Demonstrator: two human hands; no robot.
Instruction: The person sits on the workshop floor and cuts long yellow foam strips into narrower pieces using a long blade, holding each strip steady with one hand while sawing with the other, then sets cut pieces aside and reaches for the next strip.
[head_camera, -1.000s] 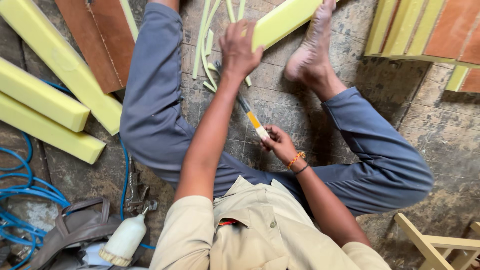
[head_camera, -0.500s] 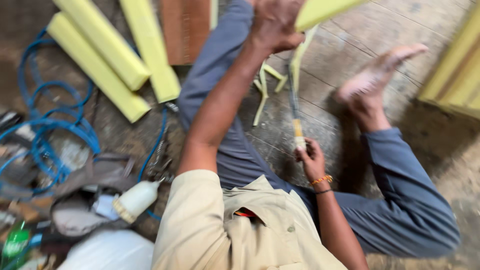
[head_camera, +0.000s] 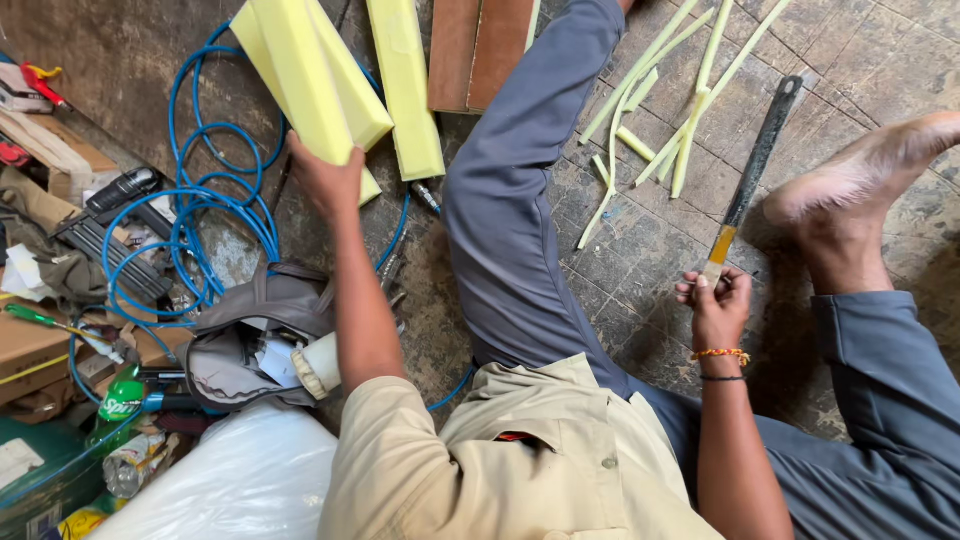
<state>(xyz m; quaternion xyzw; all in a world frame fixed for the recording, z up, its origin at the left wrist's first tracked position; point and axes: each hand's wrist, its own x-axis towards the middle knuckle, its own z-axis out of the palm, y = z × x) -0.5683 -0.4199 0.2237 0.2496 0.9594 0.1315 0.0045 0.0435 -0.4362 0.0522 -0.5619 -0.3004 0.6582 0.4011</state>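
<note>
In the head view the person sits on the stone floor with legs spread. The left hand reaches out to the left, its grip wrapped around the near end of a long yellow foam block, fingers closed on the block's underside. That block lies over other yellow foam blocks, beside two brown boards and a coiled blue hose. The right hand is curled tight around the yellow handle of a long knife, whose dark blade points up and away over the floor toward thin foam strips scattered there, near a bare foot.
</note>
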